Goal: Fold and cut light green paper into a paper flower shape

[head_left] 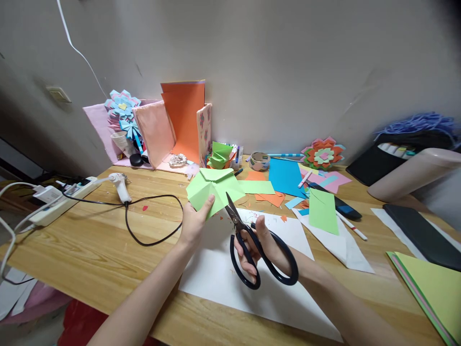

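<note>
A creased light green paper piece [225,189] is pinched in my left hand [196,218], its thumb on top near the lower edge. My right hand [268,247] holds black-handled scissors [236,218], with fingers through the loops and the thumb raised. The scissor blades point up and left, slightly parted, their tips beside the right lower edge of the green paper. Whether they touch the paper I cannot tell. Below both hands lies a large white sheet [223,278] with small paper scraps on it.
Behind stand a pink box [153,134] with orange paper, a tape roll [259,161] and a layered paper flower [324,154]. Blue paper [284,177], green strips and pens lie right of centre. A glue gun [121,187] and power strip [65,202] are left; a dark phone [423,235] is right.
</note>
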`<state>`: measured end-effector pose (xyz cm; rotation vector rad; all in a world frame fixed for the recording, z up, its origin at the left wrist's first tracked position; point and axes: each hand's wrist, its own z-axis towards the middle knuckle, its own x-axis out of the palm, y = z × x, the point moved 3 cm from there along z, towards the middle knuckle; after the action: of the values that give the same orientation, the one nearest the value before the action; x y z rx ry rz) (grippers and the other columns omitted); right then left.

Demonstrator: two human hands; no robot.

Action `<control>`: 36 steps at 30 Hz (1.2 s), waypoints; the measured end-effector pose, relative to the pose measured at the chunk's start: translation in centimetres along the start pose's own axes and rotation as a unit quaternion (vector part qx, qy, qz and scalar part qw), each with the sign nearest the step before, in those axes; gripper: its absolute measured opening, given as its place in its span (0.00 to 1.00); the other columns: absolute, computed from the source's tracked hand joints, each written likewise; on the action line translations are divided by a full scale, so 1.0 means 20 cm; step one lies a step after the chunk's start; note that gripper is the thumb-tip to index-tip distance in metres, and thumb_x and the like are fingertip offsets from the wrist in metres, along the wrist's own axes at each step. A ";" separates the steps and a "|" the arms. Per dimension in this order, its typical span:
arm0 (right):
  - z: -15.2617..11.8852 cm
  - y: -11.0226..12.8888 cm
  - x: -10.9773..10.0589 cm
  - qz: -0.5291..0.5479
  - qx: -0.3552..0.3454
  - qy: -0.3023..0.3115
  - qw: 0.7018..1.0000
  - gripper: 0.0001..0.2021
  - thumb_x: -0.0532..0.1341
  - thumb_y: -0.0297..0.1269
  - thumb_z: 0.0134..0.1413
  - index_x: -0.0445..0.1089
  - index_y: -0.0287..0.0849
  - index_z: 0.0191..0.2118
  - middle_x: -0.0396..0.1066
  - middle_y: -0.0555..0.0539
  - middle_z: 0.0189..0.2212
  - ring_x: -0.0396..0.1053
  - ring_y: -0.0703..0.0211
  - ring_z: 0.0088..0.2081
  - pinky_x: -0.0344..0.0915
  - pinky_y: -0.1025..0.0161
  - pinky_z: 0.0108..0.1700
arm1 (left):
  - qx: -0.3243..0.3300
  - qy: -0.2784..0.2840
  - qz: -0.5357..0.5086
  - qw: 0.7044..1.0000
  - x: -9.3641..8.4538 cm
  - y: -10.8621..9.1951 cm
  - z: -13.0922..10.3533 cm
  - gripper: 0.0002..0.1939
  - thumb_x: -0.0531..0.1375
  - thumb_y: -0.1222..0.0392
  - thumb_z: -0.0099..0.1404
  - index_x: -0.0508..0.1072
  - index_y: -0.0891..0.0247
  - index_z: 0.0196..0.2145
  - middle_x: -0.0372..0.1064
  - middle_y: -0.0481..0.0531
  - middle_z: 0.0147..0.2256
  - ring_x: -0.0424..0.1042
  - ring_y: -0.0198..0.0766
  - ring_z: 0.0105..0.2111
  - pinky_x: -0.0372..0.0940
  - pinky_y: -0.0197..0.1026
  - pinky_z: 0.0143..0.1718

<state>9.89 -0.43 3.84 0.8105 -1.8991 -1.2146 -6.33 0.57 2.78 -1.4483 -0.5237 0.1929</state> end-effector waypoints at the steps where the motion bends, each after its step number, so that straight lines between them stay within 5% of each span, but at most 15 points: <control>1: 0.00 -0.01 0.00 0.001 0.000 -0.003 1.000 0.41 0.32 0.76 0.33 0.58 0.40 0.25 0.59 0.53 0.11 0.60 0.65 0.13 0.60 0.66 0.18 | 0.000 -0.001 0.005 1.000 0.00 0.00 0.00 0.21 0.65 0.51 0.51 0.74 0.66 0.40 0.74 0.56 0.39 0.73 0.38 0.32 0.67 0.34 0.28; 25: -0.02 0.02 0.02 -0.088 -0.027 -0.047 0.995 0.39 0.30 0.73 0.39 0.58 0.41 0.24 0.59 0.52 0.13 0.60 0.64 0.15 0.59 0.65 0.22 | -0.018 -0.012 0.006 1.000 0.01 -0.03 -0.02 0.22 0.66 0.52 0.49 0.74 0.66 0.40 0.75 0.55 0.35 0.72 0.36 0.29 0.65 0.32 0.24; 36: 0.01 -0.02 0.02 0.009 -0.003 -0.019 1.000 0.41 0.31 0.76 0.30 0.58 0.40 0.24 0.59 0.53 0.11 0.60 0.65 0.13 0.60 0.67 0.18 | -0.034 0.006 -0.036 0.999 0.01 -0.02 -0.01 0.21 0.66 0.53 0.49 0.74 0.66 0.40 0.74 0.53 0.34 0.70 0.32 0.27 0.62 0.29 0.23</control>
<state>9.57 -0.71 3.47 0.7696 -1.9285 -1.2320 -6.11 0.43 3.14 -1.4932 -0.5765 0.1107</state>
